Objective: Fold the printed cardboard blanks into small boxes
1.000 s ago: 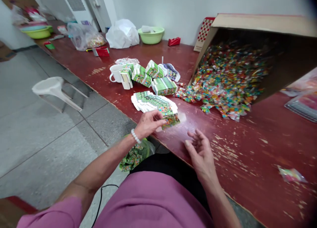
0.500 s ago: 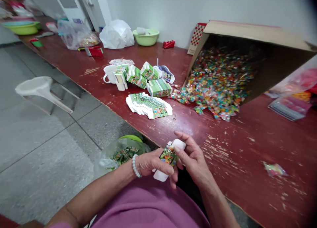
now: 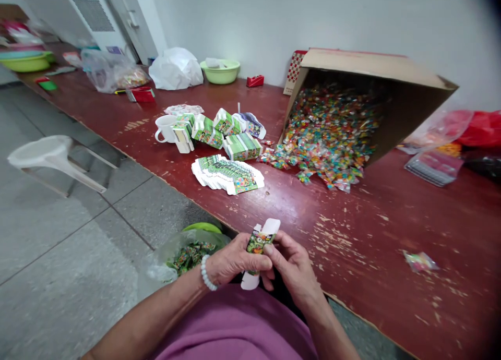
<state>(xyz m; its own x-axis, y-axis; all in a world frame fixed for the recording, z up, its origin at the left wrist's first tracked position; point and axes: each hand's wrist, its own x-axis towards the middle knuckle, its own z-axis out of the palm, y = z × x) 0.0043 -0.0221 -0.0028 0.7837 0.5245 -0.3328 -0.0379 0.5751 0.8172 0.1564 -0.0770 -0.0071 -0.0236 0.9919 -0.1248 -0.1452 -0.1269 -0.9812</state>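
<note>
A: Hands?
B: Both closed on one small printed carton (image 3: 256,244). Left hand (image 3: 235,261) pinches its side, thumb across the front; right hand (image 3: 295,263) has its thumb on the face near the upper end. Right fingertips behind it are hidden, can't tell their exact grip.
A: Carton location?
B: Above the lap, just off the table edge, tilted, white flaps out at both ends.
A: Risk there?
B: Thumb pressure could crease the thin card. A slip drops it to the lap or into the plastic bag (image 3: 158,253) of green packets (image 3: 193,256) below, as no tabletop is under it.
A: Further out?
B: Fanned flat cartons (image 3: 225,173) on the red table (image 3: 289,203). They overlap loosely; a sleeveless forearm brush could skew the fan.
A: Behind that?
B: Banded carton bundles (image 3: 243,147) lean together beside the white mug (image 3: 167,129). One knock could shift several.
A: And the cardboard box (image 3: 364,68)?
B: On its side, wrapped candies (image 3: 324,154) spilling out. A bump could spread more.
</note>
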